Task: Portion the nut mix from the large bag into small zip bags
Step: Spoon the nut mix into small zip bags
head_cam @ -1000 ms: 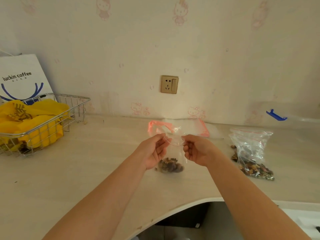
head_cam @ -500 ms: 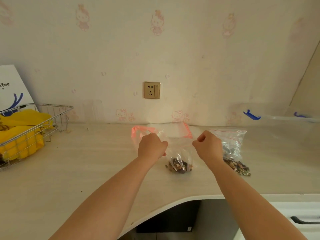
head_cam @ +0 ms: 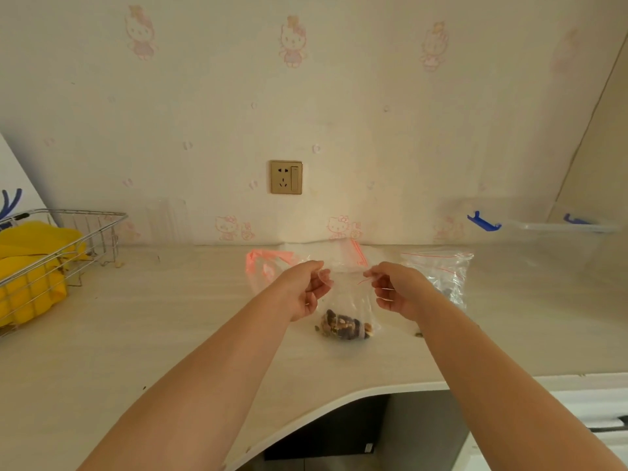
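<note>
Sealing one filled small zip bag; more portions likely left.

Left hand (head_cam: 307,290) and right hand (head_cam: 394,290) are each pinching a top corner of the small zip bag (head_cam: 346,300), holding it upright over the table (head_cam: 170,334), with the nut mix (head_cam: 345,329) sitting at its bottom. Judging by that, one portion is filled and is getting zipped; whether the red zip line is fully closed can't be told. Just right of it, a clear bag with nuts (head_cam: 441,277) is lying on the table, likely the source bag. Behind the hands, a stack of empty zip bags (head_cam: 272,260) is waiting. Farther off: wire basket (head_cam: 68,239) left, clear storage box (head_cam: 560,229) right, wall socket (head_cam: 286,177). Nothing is blocking the hands.
</note>
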